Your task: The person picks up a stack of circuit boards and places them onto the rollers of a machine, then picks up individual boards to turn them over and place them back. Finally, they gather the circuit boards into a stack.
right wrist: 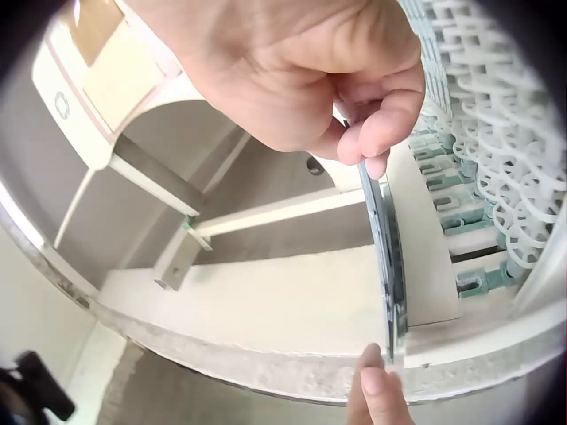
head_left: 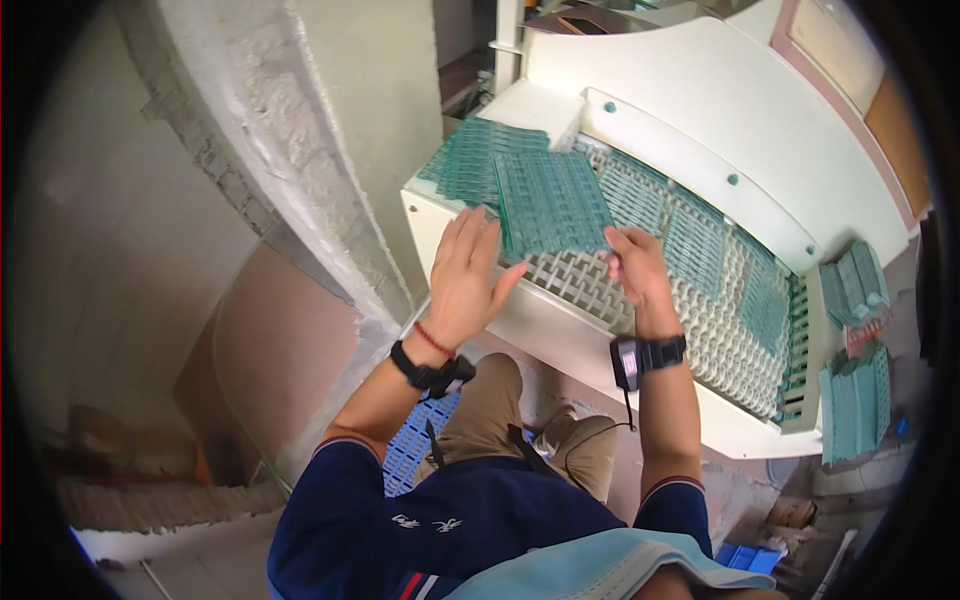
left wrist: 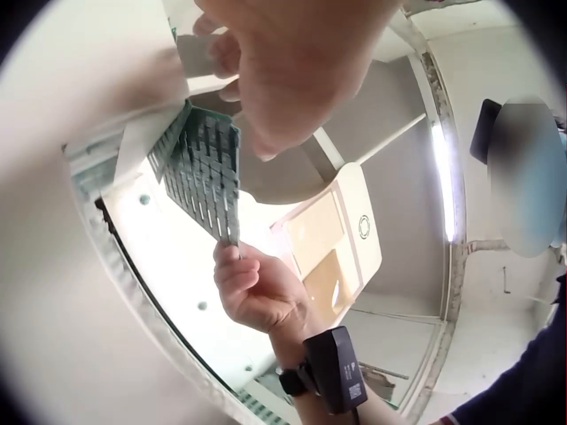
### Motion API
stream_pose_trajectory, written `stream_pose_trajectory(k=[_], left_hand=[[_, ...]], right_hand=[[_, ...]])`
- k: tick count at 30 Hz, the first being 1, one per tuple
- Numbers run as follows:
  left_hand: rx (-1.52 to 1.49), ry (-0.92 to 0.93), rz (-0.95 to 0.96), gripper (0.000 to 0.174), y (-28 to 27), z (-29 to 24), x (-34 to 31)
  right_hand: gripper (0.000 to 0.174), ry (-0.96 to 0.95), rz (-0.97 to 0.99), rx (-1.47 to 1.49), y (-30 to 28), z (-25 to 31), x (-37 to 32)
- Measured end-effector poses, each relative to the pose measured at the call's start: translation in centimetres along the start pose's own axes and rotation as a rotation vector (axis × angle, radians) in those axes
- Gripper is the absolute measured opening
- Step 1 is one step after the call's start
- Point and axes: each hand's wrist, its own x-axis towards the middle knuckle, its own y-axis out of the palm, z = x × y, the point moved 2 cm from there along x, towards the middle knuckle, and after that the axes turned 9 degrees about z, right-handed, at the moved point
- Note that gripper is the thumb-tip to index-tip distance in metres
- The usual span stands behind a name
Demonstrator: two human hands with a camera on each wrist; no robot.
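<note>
My right hand (head_left: 640,268) pinches the near right corner of a thin green circuit-board panel (head_left: 552,205) with rows of small slots. In the left wrist view the panel (left wrist: 202,168) stands tilted above the right hand (left wrist: 261,292). My left hand (head_left: 464,272) has its fingers extended at the panel's left edge, thumb spread apart. Seen edge-on in the right wrist view, the panel (right wrist: 385,257) hangs below the right hand's thumb and curled fingers, with the left fingertips (right wrist: 374,382) right at its far end. More green panels (head_left: 480,150) lie behind it on the machine's left end.
A white machine bed (head_left: 575,290) of interlaced rollers runs away to the right, carrying several green panels (head_left: 695,245). Its curved white cover (head_left: 720,110) rises behind. Green racks (head_left: 855,400) stand at the right end. A rough wall column (head_left: 270,130) is on the left.
</note>
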Motion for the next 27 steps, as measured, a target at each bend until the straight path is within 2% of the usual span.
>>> stream_pose_trajectory(k=[2,3,5,6,8,9,11,12,13,17,20,24,27], left_hand=[[-0.353,-0.011,-0.019,0.045,0.2,-1.1,-1.9],[-0.372,-0.002,-0.007,0.045,0.9,-1.9,-3.2],[-1.111,-0.289,0.298,0.039,4.3,-2.9,-6.2],[-1.123,-0.290,0.313,0.039,5.6,-3.8,-7.3],[-2.068,-0.678,0.497,0.036,8.6,-5.9,-9.0],[-2.073,-0.675,0.517,0.036,9.3,-6.6,-9.1],[-2.264,-0.781,0.683,0.036,10.3,-8.0,-9.4],[-2.263,-0.777,0.706,0.036,10.5,-8.4,-9.4],[-2.198,-0.852,0.719,0.034,10.7,-8.5,-9.4],[-2.102,-0.994,0.706,0.029,11.3,-8.3,-9.9],[-2.004,-0.998,0.657,0.022,11.1,-8.0,-9.9],[-1.911,-1.021,0.664,0.022,10.9,-7.7,-10.0],[-1.942,-1.022,0.698,0.023,10.4,-7.9,-9.3]], right_hand=[[0.017,-0.053,-0.072,0.122,-2.1,-1.1,-3.9],[0.015,-0.072,-0.124,0.140,-2.9,-1.7,-6.2],[0.015,-0.094,-0.254,0.215,-4.6,-4.5,-9.7],[0.014,-0.111,-0.276,0.278,-5.0,-6.0,-11.3],[0.014,-0.139,-0.339,0.280,-5.0,-8.2,-13.8],[0.014,-0.104,-0.357,0.249,-5.2,-9.2,-14.5],[0.014,-0.074,-0.371,0.211,-5.1,-10.7,-15.6],[0.014,-0.077,-0.388,0.216,-5.2,-11.0,-16.0],[0.014,-0.085,-0.369,0.180,-5.3,-11.1,-16.3],[0.015,-0.031,-0.342,0.078,-5.8,-10.6,-16.9],[0.015,-0.020,-0.358,0.004,-6.0,-10.5,-16.9],[0.015,-0.027,-0.405,-0.092,-6.3,-10.2,-17.2],[0.016,-0.023,-0.383,-0.039,-6.8,-10.4,-17.3]])
